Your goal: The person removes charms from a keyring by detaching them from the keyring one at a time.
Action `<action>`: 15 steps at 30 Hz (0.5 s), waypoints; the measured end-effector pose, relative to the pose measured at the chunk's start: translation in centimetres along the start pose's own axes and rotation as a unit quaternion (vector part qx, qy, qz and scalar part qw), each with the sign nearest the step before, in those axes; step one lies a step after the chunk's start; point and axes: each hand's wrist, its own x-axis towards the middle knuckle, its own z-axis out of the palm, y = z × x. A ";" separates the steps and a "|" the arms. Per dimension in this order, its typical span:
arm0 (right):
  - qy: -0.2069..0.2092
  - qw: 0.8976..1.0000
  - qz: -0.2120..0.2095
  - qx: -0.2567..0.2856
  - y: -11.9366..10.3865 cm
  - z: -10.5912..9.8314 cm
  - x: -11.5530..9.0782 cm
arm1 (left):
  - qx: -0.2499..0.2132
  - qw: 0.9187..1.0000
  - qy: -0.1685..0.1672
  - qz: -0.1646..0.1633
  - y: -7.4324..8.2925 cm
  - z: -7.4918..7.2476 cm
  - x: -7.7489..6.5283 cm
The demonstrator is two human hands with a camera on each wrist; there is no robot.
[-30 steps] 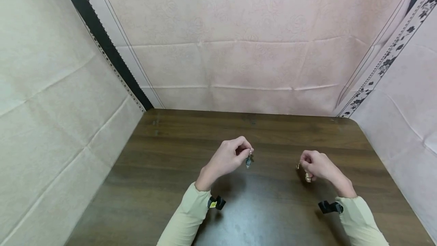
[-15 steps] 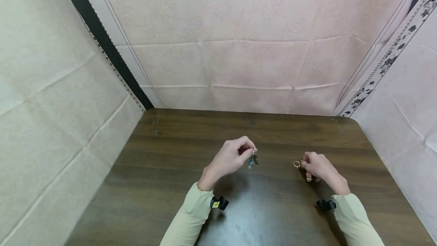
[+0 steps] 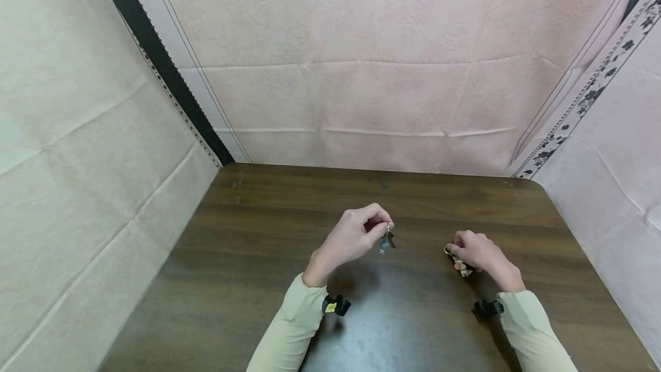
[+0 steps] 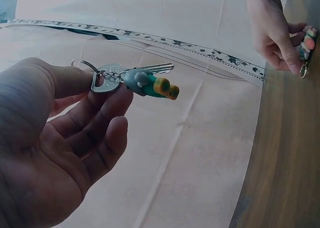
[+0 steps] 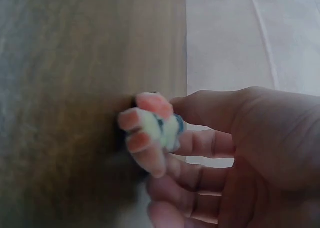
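Observation:
My left hand (image 3: 356, 233) is raised over the table, thumb and forefinger pinching a key ring. From it hang a silver key (image 4: 106, 79) and a small figurine charm (image 4: 147, 84) in grey and green with orange feet. Over the table's right part, my right hand (image 3: 480, 251) grips a second keychain with a pale figurine (image 5: 152, 128) that has pinkish-orange feet. In the right wrist view its feet face the camera, and the thumb touches its side. That keychain's metal ring (image 4: 303, 70) pokes out by the fingertips in the left wrist view.
Both hands work over a brown wood-grain table (image 3: 248, 257). Light cloth hangs (image 3: 361, 96) behind it and along both sides. A small black camera is strapped at each wrist, the left one (image 3: 337, 305) over a pale green sleeve.
My left hand has drifted slightly right with the key and charm. My right hand has shifted slightly left and turned its keychain, whose figurine now lies along the fingers, below the ring.

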 end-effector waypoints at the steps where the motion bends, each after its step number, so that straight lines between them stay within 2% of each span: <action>1: -0.003 1.000 -0.002 -0.004 -0.1 -0.2 -0.1 | 0.001 1.000 0.002 0.002 0.0 0.0 0.0; 6: 0.008 0.999 -0.012 -0.032 -0.5 -1.5 -0.6 | 0.003 1.000 0.009 0.007 0.3 -0.1 0.2; 15: 0.060 0.996 -0.058 -0.030 -2.4 -3.5 -1.7 | -0.003 1.000 0.010 0.006 0.6 0.1 0.8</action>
